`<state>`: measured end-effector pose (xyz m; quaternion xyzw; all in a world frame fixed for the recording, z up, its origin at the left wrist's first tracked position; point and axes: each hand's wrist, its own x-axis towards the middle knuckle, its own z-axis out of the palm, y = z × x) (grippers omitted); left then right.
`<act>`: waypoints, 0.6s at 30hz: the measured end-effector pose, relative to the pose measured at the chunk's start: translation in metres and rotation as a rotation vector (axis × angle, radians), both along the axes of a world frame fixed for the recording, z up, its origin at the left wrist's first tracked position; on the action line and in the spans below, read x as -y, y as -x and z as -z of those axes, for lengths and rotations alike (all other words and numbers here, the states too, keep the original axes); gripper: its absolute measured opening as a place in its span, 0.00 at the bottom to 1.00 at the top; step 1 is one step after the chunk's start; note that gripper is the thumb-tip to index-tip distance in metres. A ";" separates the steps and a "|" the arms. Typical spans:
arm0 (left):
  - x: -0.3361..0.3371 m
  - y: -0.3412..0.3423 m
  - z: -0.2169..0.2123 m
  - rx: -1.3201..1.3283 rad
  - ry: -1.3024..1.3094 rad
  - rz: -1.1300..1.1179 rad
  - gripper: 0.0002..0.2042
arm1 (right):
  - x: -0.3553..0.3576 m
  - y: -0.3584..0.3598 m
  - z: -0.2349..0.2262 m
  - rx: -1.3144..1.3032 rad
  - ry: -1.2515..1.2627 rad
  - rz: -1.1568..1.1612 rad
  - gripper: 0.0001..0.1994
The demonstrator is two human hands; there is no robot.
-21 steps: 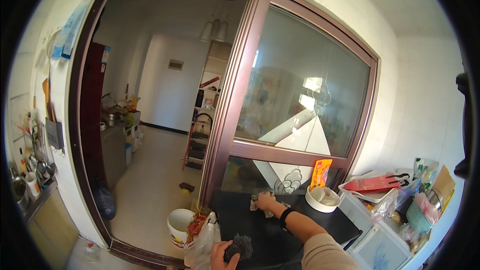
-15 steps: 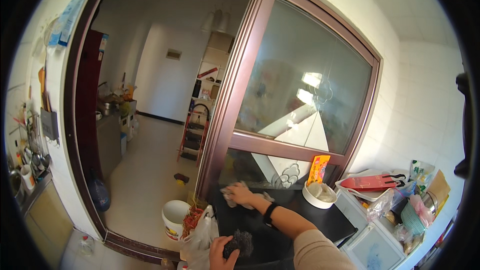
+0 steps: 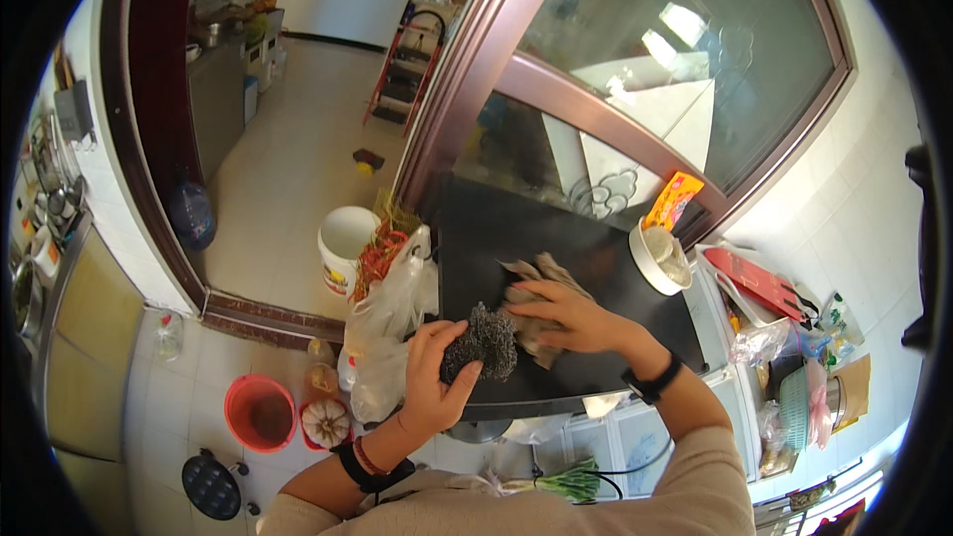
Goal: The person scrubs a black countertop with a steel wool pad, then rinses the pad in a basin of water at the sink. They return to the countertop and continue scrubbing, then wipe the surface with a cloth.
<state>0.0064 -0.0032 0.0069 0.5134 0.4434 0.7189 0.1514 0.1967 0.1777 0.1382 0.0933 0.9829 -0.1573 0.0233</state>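
Note:
My left hand [image 3: 436, 370] is closed round a dark, tangled steel wool scrubber [image 3: 481, 341], held just above the near left part of a black tabletop [image 3: 486, 228]. My right hand [image 3: 566, 318] presses down on a crumpled grey-brown rag [image 3: 542, 352], its fingers bent over the cloth. The rag lies near the middle of the top, close to the right of the scrubber. Beyond my right hand, a round white bowl [image 3: 647, 260] with pale contents stands at the far right corner, an orange packet [image 3: 675, 201] behind it.
Left of the table hang white plastic bags [image 3: 382, 337], beside a white bucket [image 3: 342, 258] and some red stringy stuff. A red bucket [image 3: 260, 415] and garlic [image 3: 326, 423] are on the floor. A sliding glass door borders the far side; a cluttered cabinet stands at right.
My right hand has drawn the rag from the far left edge back toward me and rightward. My left hand has come up with the scrubber, nearer the rag. The view has tilted downward.

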 end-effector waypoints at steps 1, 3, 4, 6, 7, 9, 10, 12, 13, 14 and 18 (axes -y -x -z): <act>0.000 -0.001 0.000 -0.001 0.004 0.007 0.23 | 0.012 -0.024 -0.003 0.017 0.012 0.045 0.31; 0.002 -0.004 -0.004 -0.003 -0.005 0.022 0.23 | 0.031 -0.072 -0.010 0.047 -0.065 0.162 0.32; 0.004 -0.001 -0.005 -0.011 -0.005 0.012 0.23 | 0.036 -0.085 -0.006 0.055 -0.100 0.203 0.32; 0.005 0.003 -0.005 -0.031 0.004 0.021 0.23 | 0.056 -0.106 0.008 0.047 -0.288 0.474 0.35; 0.005 0.004 -0.007 -0.038 0.006 0.024 0.23 | 0.064 -0.114 0.014 0.046 -0.380 0.615 0.36; 0.006 0.006 -0.013 -0.059 0.032 0.044 0.24 | 0.074 -0.121 0.022 -0.114 -0.357 0.744 0.38; 0.007 0.008 -0.016 -0.093 0.062 0.063 0.25 | 0.078 -0.123 0.025 -0.200 -0.346 0.808 0.39; 0.008 0.012 -0.024 -0.153 0.116 0.102 0.27 | 0.083 -0.136 0.031 -0.284 -0.289 0.834 0.41; 0.009 0.018 -0.026 -0.246 0.168 0.101 0.29 | 0.086 -0.143 0.037 -0.319 -0.262 0.856 0.41; 0.010 0.028 -0.029 -0.217 0.213 0.148 0.29 | 0.087 -0.149 0.043 -0.353 -0.233 0.876 0.42; 0.007 0.040 -0.077 0.162 0.419 0.385 0.24 | 0.085 -0.173 0.065 -0.491 -0.281 0.991 0.36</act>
